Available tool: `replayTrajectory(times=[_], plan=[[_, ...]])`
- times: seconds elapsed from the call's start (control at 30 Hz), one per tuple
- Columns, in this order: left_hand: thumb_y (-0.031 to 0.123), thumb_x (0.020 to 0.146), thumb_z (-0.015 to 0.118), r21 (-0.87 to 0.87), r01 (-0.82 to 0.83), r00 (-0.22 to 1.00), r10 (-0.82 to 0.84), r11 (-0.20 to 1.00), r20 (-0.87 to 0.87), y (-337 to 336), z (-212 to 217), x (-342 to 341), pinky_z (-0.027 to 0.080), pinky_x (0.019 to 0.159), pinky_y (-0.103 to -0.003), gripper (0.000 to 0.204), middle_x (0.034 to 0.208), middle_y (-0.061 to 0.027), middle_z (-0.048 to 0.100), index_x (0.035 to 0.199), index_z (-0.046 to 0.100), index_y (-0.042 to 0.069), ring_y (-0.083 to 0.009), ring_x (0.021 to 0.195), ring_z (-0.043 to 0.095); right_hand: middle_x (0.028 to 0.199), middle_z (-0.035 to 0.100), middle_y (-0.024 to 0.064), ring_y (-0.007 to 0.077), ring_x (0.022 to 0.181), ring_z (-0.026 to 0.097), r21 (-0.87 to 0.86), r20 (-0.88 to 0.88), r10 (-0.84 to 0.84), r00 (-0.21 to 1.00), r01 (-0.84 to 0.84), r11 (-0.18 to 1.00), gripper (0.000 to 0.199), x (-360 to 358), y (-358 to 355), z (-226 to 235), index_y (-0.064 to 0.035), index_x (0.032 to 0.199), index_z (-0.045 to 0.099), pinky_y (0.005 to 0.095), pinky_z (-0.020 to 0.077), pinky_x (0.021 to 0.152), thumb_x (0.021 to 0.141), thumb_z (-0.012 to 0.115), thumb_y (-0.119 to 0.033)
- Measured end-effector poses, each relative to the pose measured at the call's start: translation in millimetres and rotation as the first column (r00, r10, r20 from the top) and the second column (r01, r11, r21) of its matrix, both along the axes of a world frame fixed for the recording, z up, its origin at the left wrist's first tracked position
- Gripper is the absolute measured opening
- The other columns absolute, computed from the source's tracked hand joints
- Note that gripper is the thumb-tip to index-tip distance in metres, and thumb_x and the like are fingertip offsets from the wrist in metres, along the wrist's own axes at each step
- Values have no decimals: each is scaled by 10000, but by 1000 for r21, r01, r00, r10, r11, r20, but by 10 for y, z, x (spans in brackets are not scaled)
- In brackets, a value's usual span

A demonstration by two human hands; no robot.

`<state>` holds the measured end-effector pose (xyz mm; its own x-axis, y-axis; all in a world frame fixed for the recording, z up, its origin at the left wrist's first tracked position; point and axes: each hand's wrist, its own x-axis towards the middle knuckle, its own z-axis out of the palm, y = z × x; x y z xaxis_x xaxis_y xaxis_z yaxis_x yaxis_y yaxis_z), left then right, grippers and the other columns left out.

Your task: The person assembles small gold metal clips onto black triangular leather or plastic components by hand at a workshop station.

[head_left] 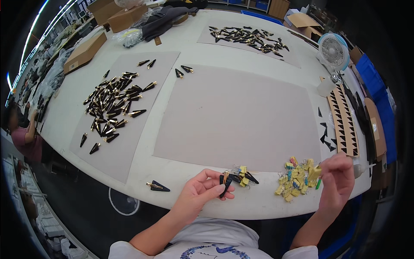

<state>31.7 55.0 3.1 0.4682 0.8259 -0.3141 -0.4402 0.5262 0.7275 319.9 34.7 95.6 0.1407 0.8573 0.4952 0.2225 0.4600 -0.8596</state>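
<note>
My left hand (199, 190) pinches a black triangular hair clip (225, 183) with gold-coloured metal, near the table's front edge. Just right of it lie more black hair clips (251, 177) with small yellow binder clips (244, 181) on them. A single black hair clip (158, 186) rests to the left of that hand. At the right, my right hand (337, 179) is closed at the fingertips on a yellow binder clip (315, 173). Below and beside it sits a heap of yellow binder clips (296, 181) with wire handles and a few blue and pink ones.
Black hair clips pile on a grey sheet (142, 77) at left and another far sheet (207, 36). A bare grey sheet (237, 116) covers the middle. At right are loose black triangles (323, 129), a cardboard strip of triangles (343, 121), a bottle (325, 87) and a fan (333, 51).
</note>
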Motion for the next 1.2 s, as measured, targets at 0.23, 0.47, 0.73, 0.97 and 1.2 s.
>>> replayTrajectory(times=[0.23, 0.47, 0.73, 0.97, 1.2], plan=[[26, 945, 582, 32, -150, 984, 152, 988, -88, -9, 65, -100, 538, 772, -317, 256, 1027, -188, 670, 1183, 490, 10, -253, 914, 693, 867, 639, 91, 188, 760, 629, -472, 116, 434, 893, -335, 815, 168, -831, -52, -663, -6, 989, 659, 277, 488, 679, 828, 670, 40], [27, 938, 595, 110, -90, 981, 107, 990, -165, -45, 57, -238, 529, 697, -271, 212, 1041, -154, 669, 1144, 567, -17, -152, 805, 653, 894, 637, 78, 144, 741, 613, -260, 461, 285, 841, -179, 949, 200, -902, 16, -599, -10, 1025, 657, 246, 472, 630, 832, 705, -29], [65, 959, 592, 295, 99, 947, 1, 950, -321, -147, 228, -202, 499, 701, -225, 290, 987, -47, 643, 1239, 610, -7, -87, 798, 602, 824, 618, 22, 64, 712, 557, -636, -249, 396, 884, -458, 621, 180, -926, 86, -585, -19, 963, 579, 229, 464, 585, 946, 657, -180], [9, 951, 575, 568, 187, 846, 163, 802, -508, -147, 198, -116, 512, 739, -231, 286, 1037, -72, 649, 1230, 596, -49, -91, 844, 613, 798, 577, 18, 62, 715, 541, -625, -572, 290, 767, -637, 451, 177, -944, 185, -682, -29, 934, 529, 229, 489, 573, 962, 630, -171], [0, 965, 544, 324, 76, 947, 33, 943, -318, -99, 140, -143, 523, 738, -242, 323, 1025, -85, 641, 1284, 553, -50, -98, 824, 616, 809, 577, 23, 66, 700, 550, -610, -519, 297, 801, -591, 528, 167, -975, 164, -690, -31, 918, 522, 239, 515, 571, 960, 631, -151]])
